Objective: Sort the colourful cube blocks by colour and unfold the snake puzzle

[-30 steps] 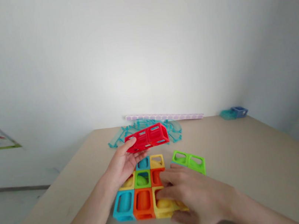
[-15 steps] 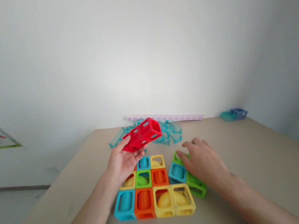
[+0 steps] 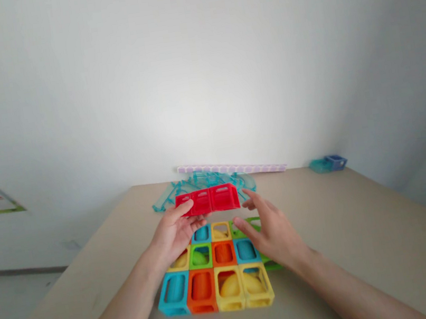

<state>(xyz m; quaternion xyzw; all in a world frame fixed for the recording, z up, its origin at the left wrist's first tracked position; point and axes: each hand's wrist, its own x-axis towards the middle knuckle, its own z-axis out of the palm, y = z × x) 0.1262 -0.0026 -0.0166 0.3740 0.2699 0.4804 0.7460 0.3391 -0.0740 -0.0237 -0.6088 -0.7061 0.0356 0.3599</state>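
My left hand [image 3: 178,231] grips a row of joined red hollow cube blocks [image 3: 207,201], held level above the far side of a flat block array. That array lies on the table, made of hollow cubes in rows: a blue cube [image 3: 173,291], an orange cube [image 3: 201,289] and yellow cubes [image 3: 243,288] along the near edge. Close to the right end of the red row is my right hand [image 3: 274,230], its thumb and fingers apart and empty. Beneath it, green cubes [image 3: 272,263] at the array's right side are partly hidden.
Clear teal plastic track pieces [image 3: 163,201] are heaped at the back of the table [image 3: 347,230]. Behind them a purple-and-white patterned strip [image 3: 234,168] lies along the wall. A dark blue cube [image 3: 335,162] and teal pieces [image 3: 320,166] rest at the back right corner.
The red row has swung from slanted to level and come lower. The separate blue and green cubes now sit against the array's right side. My right hand has let go and moved left.
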